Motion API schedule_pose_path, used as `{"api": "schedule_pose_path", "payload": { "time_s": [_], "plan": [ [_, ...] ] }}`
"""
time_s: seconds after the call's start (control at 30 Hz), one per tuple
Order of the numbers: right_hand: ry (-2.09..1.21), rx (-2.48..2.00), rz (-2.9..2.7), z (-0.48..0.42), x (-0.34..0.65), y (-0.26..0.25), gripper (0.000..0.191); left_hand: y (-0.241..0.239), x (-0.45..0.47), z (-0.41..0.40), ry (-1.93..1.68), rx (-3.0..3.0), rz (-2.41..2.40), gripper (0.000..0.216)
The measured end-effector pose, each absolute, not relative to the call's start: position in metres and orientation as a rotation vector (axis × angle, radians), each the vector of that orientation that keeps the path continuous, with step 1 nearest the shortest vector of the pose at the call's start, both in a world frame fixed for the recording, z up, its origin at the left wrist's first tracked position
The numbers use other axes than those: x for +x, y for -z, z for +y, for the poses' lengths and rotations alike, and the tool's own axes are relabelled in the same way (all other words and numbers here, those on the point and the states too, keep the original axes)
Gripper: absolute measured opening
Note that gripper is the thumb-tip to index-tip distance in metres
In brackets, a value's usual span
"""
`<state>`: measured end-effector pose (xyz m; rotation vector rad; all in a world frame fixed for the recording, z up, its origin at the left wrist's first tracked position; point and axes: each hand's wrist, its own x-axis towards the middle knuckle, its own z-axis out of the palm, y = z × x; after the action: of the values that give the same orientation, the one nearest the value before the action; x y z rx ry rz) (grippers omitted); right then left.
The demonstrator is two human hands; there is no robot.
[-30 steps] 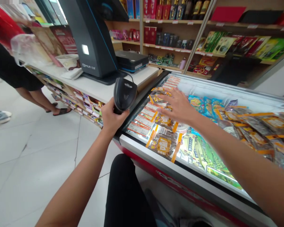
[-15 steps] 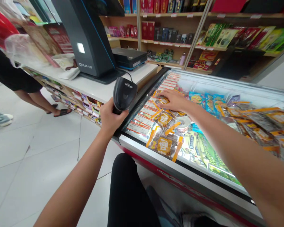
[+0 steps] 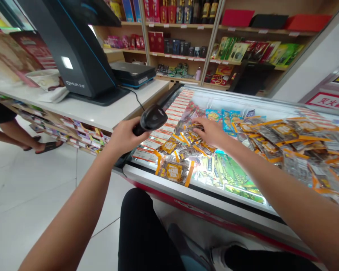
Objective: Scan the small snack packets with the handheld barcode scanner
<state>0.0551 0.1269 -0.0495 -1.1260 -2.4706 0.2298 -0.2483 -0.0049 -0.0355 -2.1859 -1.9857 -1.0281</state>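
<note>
My left hand [image 3: 123, 138] is wrapped around the handle of a black barcode scanner [image 3: 154, 117], which hangs over the left edge of a glass-topped freezer [image 3: 226, 195]. On the glass, my right hand [image 3: 210, 131] has its fingers and thumb curled on small snack packets [image 3: 192, 130] with orange edges. Part of what it grips is hidden by the fingers. Several loose packets lie in front of that hand, and one orange-labelled packet [image 3: 173, 171] lies flat near the freezer's front edge. To the right spreads a large heap of similar packets [image 3: 282, 131].
Left of the freezer is a white counter [image 3: 101, 113] with a black checkout terminal [image 3: 81, 67] and a dark flat device [image 3: 132, 73]. Price labels [image 3: 172, 116] line the glass. Stocked shelves [image 3: 180, 26] stand behind. A person's legs [image 3: 14, 130] show at far left.
The view has shifted right. The scanner has tipped over, more level and facing the packets. Packets by my right hand now lie bunched and jumbled, and the fingers are more curled.
</note>
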Motion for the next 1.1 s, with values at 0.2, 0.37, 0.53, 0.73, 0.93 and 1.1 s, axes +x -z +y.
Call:
{"api": "schedule_pose_path", "payload": {
  "time_s": [0.2,0.37,0.53,0.73,0.93,1.1],
  "plan": [
    [-0.629,-1.152,-1.775,0.133,0.088,0.033,0.016,-0.011,-0.201,0.057,1.153,-2.629,-2.048,0.029],
    [-1.212,-0.935,-1.105,0.135,0.126,0.030,0.009,-0.029,-0.165,0.094,1.326,-3.029,-1.925,0.022],
    [-1.202,-0.833,-0.902,0.128,0.145,0.034,0.015,-0.012,-0.137,0.097,1.522,-3.331,-1.737,0.029],
    [-1.154,-0.812,-0.844,0.123,0.142,0.032,0.025,0.016,-0.128,0.078,1.279,-3.589,-1.711,0.032],
    [-1.129,-0.837,-0.876,0.121,0.141,0.030,0.029,0.018,-0.131,0.077,1.381,-3.485,-1.774,0.028],
    [-1.070,-0.908,-1.084,0.121,0.145,0.034,0.030,0.018,-0.131,0.076,1.269,-3.488,-1.824,0.030]
  ]
}}
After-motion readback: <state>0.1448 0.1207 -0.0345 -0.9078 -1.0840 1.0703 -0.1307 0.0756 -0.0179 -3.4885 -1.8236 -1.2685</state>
